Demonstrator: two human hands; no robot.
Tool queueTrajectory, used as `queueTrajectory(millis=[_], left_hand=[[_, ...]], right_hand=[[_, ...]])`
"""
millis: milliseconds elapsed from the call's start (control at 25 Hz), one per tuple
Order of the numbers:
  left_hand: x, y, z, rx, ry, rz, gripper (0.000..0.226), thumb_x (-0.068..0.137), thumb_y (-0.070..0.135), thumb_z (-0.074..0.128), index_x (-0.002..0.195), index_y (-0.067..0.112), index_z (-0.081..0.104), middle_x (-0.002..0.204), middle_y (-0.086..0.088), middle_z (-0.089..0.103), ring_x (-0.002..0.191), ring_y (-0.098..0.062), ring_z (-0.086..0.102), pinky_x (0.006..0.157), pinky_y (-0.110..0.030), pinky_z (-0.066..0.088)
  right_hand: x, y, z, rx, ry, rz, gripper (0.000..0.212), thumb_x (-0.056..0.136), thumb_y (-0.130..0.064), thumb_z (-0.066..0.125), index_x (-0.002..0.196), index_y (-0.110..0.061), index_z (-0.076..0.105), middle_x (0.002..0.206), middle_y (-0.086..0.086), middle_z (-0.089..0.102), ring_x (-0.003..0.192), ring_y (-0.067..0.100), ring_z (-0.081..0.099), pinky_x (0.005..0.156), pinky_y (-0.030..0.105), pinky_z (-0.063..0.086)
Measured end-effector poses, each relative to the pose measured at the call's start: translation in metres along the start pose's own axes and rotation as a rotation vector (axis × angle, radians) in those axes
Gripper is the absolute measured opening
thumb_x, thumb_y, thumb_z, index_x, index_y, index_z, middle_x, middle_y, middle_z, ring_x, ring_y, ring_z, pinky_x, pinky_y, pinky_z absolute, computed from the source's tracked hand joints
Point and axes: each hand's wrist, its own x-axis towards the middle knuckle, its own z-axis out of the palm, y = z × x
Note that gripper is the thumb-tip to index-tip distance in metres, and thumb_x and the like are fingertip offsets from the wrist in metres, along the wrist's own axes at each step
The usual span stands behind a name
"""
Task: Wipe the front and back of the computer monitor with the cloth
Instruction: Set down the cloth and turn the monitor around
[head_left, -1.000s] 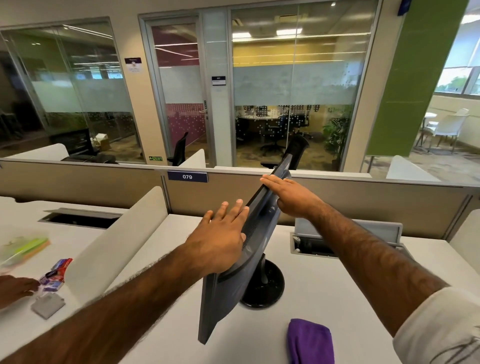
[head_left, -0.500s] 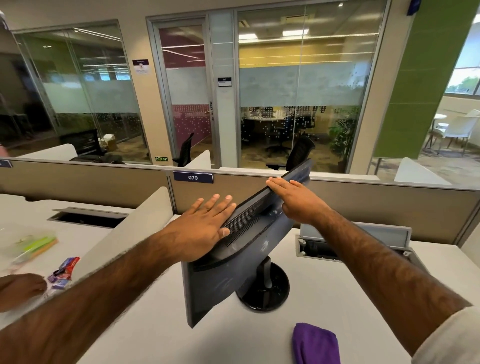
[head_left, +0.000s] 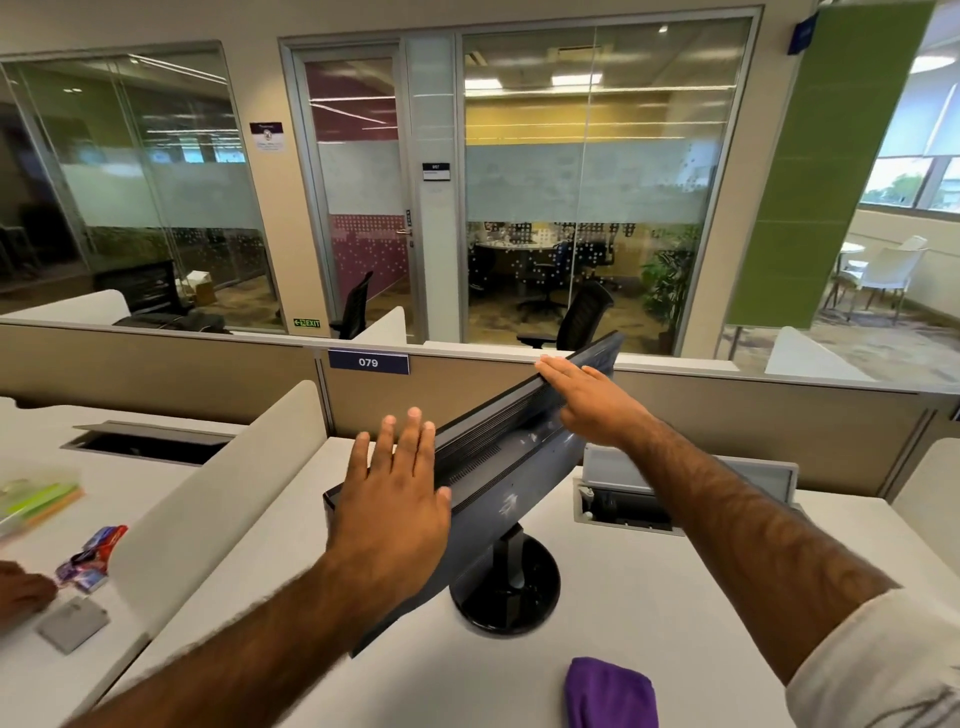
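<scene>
A dark grey computer monitor (head_left: 498, 467) stands on a round black base (head_left: 506, 592) on the white desk, with its back facing me. My left hand (head_left: 395, 499) lies flat with straight fingers over the monitor's near left corner. My right hand (head_left: 587, 400) presses flat on the far right part of the top edge and back. A purple cloth (head_left: 608, 693) lies bunched on the desk near the front edge, right of the base, and neither hand touches it.
A white curved divider (head_left: 218, 499) separates this desk from the left one, where another person's hand (head_left: 21, 592), a grey card (head_left: 72, 629) and a snack wrapper (head_left: 91, 556) lie. An open cable box (head_left: 623, 504) sits behind the monitor. A beige partition (head_left: 727, 426) closes the desk's back.
The monitor has swivelled on its base from nearly edge-on to showing its back to me. Both hands stayed flat on it and moved round with it.
</scene>
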Motion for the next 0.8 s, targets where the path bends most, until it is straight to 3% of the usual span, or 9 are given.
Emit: queueTrajectory(millis=[160, 320, 800], left_hand=[[0.000, 0.006, 0.009, -0.063, -0.004, -0.055, 0.099, 0.075, 0.073, -0.027, 0.157, 0.018, -0.027, 0.164, -0.005, -0.033, 0.154, -0.027, -0.027, 0.125, -0.048, -0.013], [0.012, -0.018, 0.018, -0.074, -0.012, -0.011, 0.103, 0.072, 0.079, -0.026, 0.157, 0.020, -0.028, 0.165, -0.002, -0.034, 0.152, -0.023, -0.030, 0.125, -0.045, -0.016], [0.031, -0.062, 0.024, 0.007, -0.021, 0.152, 0.098, 0.078, 0.081, -0.018, 0.156, 0.022, -0.030, 0.162, 0.005, -0.039, 0.149, -0.017, -0.035, 0.125, -0.042, -0.016]], right_hand=[[0.004, 0.013, -0.001, 0.017, -0.025, 0.020, 0.062, 0.108, -0.035, 0.035, 0.163, -0.024, 0.011, 0.171, -0.004, 0.007, 0.155, 0.010, 0.007, 0.126, 0.039, 0.001], [0.009, 0.012, 0.006, -0.005, -0.013, 0.009, 0.075, 0.101, -0.066, 0.021, 0.163, -0.025, 0.010, 0.171, -0.004, 0.007, 0.156, 0.013, 0.006, 0.127, 0.042, 0.000], [-0.004, 0.012, 0.015, -0.092, 0.054, 0.011, 0.085, 0.094, -0.073, 0.013, 0.163, -0.024, 0.007, 0.171, -0.005, 0.005, 0.156, 0.009, 0.002, 0.127, 0.041, -0.002]])
